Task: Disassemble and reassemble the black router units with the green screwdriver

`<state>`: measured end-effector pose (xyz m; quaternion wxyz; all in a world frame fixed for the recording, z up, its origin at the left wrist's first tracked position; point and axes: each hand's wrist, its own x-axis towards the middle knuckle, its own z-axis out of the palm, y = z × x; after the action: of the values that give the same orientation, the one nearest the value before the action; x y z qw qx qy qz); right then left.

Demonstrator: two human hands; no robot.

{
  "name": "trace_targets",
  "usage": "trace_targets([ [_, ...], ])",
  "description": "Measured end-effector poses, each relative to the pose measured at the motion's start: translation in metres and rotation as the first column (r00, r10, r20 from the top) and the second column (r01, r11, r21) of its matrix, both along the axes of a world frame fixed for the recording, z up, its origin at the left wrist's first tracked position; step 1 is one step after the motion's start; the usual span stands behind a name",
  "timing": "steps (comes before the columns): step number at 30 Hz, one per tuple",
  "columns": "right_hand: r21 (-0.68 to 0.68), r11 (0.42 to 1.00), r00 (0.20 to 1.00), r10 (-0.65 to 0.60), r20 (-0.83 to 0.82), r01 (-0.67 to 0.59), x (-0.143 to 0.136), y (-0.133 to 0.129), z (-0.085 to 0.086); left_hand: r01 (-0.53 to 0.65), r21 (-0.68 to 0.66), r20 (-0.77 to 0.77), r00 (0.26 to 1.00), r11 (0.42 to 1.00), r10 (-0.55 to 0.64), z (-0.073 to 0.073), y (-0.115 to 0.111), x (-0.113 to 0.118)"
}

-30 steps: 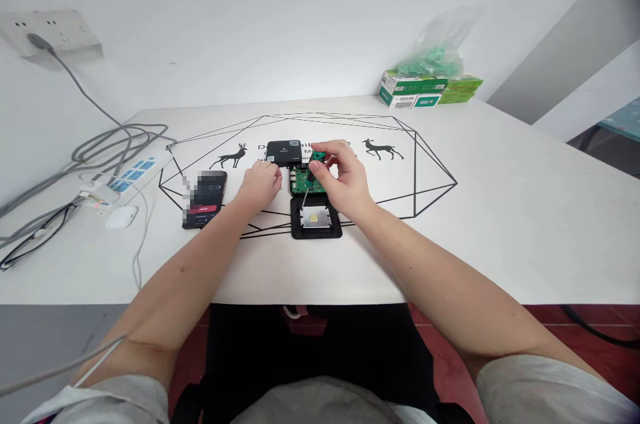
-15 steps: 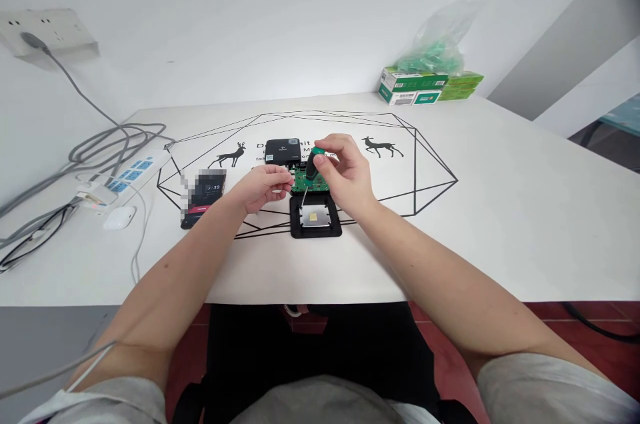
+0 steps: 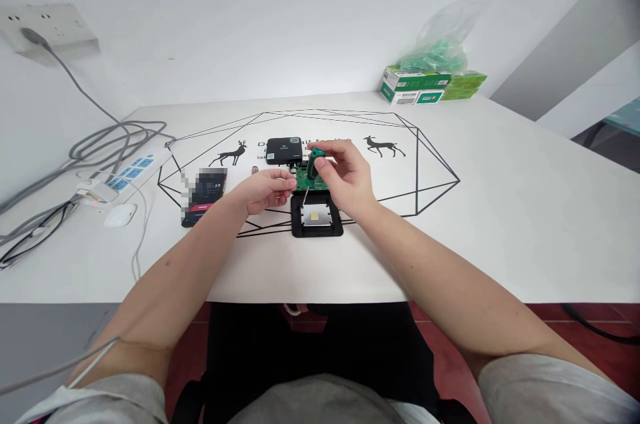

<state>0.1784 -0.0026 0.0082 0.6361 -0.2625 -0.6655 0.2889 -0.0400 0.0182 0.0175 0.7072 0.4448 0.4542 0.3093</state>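
My right hand (image 3: 346,176) is closed around the green and black handle of a screwdriver (image 3: 315,167), which it holds at a slant. The thin shaft comes down at the upper left corner of a silver metal plate in a black square casing (image 3: 317,232). Directly behind the casing, a green circuit board (image 3: 303,179) shows partly; the right hand and screwdriver hide some of it. At the board's left edge, the thumb and fingers of my left hand (image 3: 269,189) are pinched together on it. Farther back lies a black square cover (image 3: 283,151) with small labels.
A phone (image 3: 207,194) lies to the left, beside a white earbud case (image 3: 121,215), a power strip (image 3: 137,171) and coiled grey cables. Green and white boxes (image 3: 416,83) with a plastic bag on top stand at the back right. A small object (image 3: 255,171) lies behind my left hand.
My right fingers have shifted slightly left over the top of the screwdriver handle, and the handle has turned a little. My left hand stays at the board's edge.
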Motion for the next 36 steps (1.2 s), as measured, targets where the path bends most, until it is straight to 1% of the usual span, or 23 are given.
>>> trace_targets([
  [2, 0.022, 0.999, 0.999, 0.036, 0.022, -0.036, 0.0002, -0.0003, -0.0004, 0.000, -0.004, 0.004, 1.000, 1.000, 0.000, 0.0001, 0.0000, 0.0001],
  [4, 0.033, 0.998, 0.998, 0.045, 0.045, -0.047, 0.0003, 0.0003, -0.0007, -0.003, 0.006, 0.000, 1.000, 1.000, 0.003, -0.0001, 0.0000, -0.0003],
  [8, 0.071, 0.997, 0.991, -0.051, 0.120, 0.043, 0.0004, 0.0028, -0.0011, 0.006, 0.054, 0.005, 1.000, 0.999, -0.007, 0.0004, -0.0009, -0.0013],
  [11, 0.080, 0.993, 0.988, -0.097, 0.120, 0.088, 0.0003, 0.0045, -0.0026, 0.009, 0.077, 0.019, 1.000, 0.997, -0.010, 0.0018, -0.0022, -0.0012],
  [14, 0.058, 0.996, 0.993, -0.072, 0.097, 0.067, 0.0006, 0.0042, -0.0034, -0.014, 0.061, 0.028, 1.000, 0.998, 0.013, 0.0033, -0.0030, 0.0001],
  [19, 0.039, 0.999, 0.991, 0.024, 0.129, -0.030, 0.0023, 0.0002, 0.0003, -0.044, 0.022, 0.061, 0.997, 0.999, 0.042, 0.0041, -0.0031, 0.0026],
  [21, 0.033, 0.999, 0.991, 0.036, 0.132, -0.041, 0.0023, 0.0002, 0.0007, -0.043, 0.015, 0.064, 0.997, 0.999, 0.042, 0.0045, -0.0036, 0.0030],
  [25, 0.058, 0.998, 0.991, -0.046, 0.125, 0.039, 0.0008, 0.0038, -0.0023, -0.019, 0.013, 0.051, 0.999, 1.000, 0.018, 0.0066, -0.0056, 0.0030],
  [27, 0.060, 0.997, 0.992, -0.060, 0.113, 0.053, -0.0001, 0.0049, -0.0038, -0.002, 0.012, 0.043, 0.999, 1.000, 0.001, 0.0075, -0.0064, 0.0031],
  [30, 0.026, 1.000, 0.995, -0.018, 0.098, 0.016, -0.0008, 0.0038, -0.0046, -0.005, -0.001, 0.033, 0.999, 1.000, 0.005, 0.0078, -0.0068, 0.0037],
  [34, -0.034, 0.996, 0.993, 0.090, 0.079, -0.087, -0.0014, 0.0024, -0.0055, -0.037, -0.009, 0.019, 0.999, 0.999, 0.037, 0.0076, -0.0068, 0.0046],
  [36, -0.040, 0.995, 0.993, 0.093, 0.073, -0.091, -0.0018, 0.0038, -0.0070, -0.044, -0.008, 0.010, 0.999, 0.999, 0.044, 0.0077, -0.0069, 0.0047],
])
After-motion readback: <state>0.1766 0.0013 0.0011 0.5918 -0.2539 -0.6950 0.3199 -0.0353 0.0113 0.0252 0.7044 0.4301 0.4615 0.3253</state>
